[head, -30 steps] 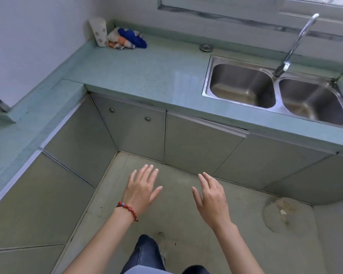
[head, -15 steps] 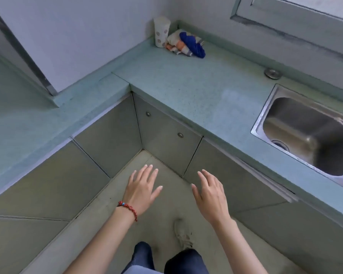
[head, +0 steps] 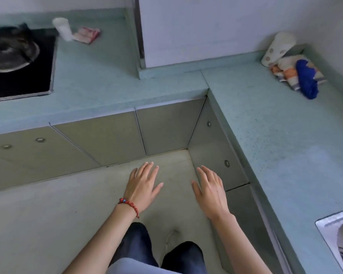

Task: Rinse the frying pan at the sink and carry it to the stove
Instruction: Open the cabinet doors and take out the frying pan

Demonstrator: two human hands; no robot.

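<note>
A pale green counter (head: 285,135) wraps the corner of this small kitchen, running along the top of the frame and down the right side, with grey cabinet doors (head: 99,139) beneath it and a light floor (head: 48,214) filling the middle. At the upper left edge of the frame a black stove top (head: 28,76) is set into the counter, and the frying pan (head: 8,54) sits on it, dark and blurred, so its handle is hard to make out. Just to the right of the stove top stands a white cup (head: 62,31) with a pink and white cloth (head: 86,35) lying beside it. In the upper right corner of the frame a spotted white cup (head: 277,48) leans against the wall, touching a bundle of orange, white and blue cloths (head: 299,76). At the lower right edge only a corner of the steel sink (head: 337,234) shows. Both hands hang in the air over the floor at the centre of the frame, palms down, well apart from the pan. The left hand (head: 143,184), with a red bead bracelet (head: 130,205) at its wrist, has its fingers spread and holds nothing. The right hand (head: 211,190), just in front of a cabinet door, is likewise spread and empty. Below them are dark trousers (head: 139,246) and a pale shoe (head: 171,240) on the floor.
</note>
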